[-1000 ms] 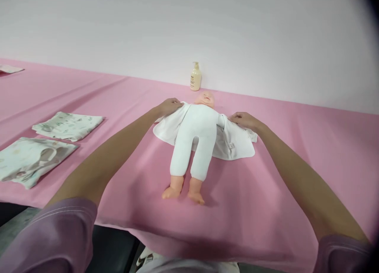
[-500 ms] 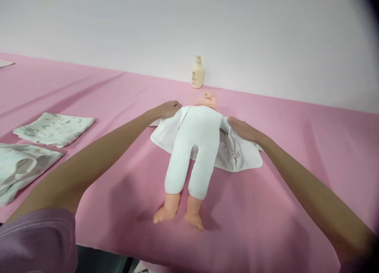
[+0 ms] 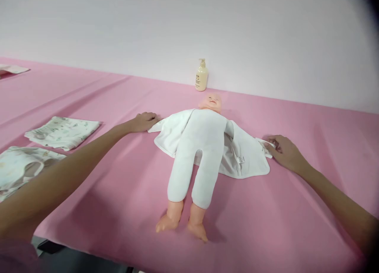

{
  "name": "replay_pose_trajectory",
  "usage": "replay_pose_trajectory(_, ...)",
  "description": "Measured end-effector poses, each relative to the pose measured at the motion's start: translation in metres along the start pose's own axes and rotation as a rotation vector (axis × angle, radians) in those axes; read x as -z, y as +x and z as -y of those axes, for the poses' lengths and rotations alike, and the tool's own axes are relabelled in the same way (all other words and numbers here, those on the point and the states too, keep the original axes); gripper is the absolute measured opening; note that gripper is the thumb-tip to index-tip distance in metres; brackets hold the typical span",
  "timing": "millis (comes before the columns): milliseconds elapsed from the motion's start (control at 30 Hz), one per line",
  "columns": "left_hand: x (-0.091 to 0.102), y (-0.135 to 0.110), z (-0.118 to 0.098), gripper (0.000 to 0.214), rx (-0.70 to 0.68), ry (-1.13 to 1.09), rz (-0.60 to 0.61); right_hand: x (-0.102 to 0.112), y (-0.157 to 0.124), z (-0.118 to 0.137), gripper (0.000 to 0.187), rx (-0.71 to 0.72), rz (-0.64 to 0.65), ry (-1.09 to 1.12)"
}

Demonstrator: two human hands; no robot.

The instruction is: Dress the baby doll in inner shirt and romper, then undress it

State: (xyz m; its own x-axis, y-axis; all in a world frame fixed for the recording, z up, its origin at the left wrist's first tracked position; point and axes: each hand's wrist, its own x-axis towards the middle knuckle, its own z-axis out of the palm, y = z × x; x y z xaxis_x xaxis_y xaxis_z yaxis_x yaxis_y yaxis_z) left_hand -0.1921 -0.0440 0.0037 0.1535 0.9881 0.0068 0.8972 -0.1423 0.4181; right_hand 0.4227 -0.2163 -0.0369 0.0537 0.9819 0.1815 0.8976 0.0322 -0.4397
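Pink cloth [image 3: 124,225] lies under the baby doll [image 3: 198,134], whose bare feet point at me and whose back is on an open white shirt [image 3: 250,158]. My right hand [image 3: 286,151] pinches one sleeve end; my left hand [image 3: 144,122] touches the other, but I can't tell if it grips. Farther back, a cream pump bottle [image 3: 201,77] stands by the wall [image 3: 133,32].

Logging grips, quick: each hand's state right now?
Left hand: at one sleeve; whether gripping cannot be told.
Right hand: closed, holding the other sleeve.
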Motion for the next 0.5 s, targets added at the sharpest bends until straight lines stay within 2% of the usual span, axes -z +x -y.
replay_pose_trajectory(100,0.007,0.000,0.000,0.050,0.025,-0.065,0.104,0.000,0.008,-0.006,0.067,-0.158,0.082,-0.008)
replay_pose_trajectory(233,0.013,0.000,0.012,0.053,0.060,-0.168,0.072,0.010,0.013,-0.012,0.079,-0.214,0.165,0.006)
replay_pose_trajectory(333,0.011,0.002,0.025,0.052,0.104,-0.194,0.098,0.016,0.012,-0.021,0.086,-0.265,0.146,-0.001)
replay_pose_trajectory(400,0.008,0.003,0.030,0.048,0.111,-0.129,0.094,0.015,0.011,-0.027,0.085,-0.260,0.122,-0.010)
replay_pose_trajectory(500,0.000,0.000,0.027,0.045,0.088,0.032,-0.002,0.010,0.007,-0.031,0.079,-0.226,0.058,-0.026)
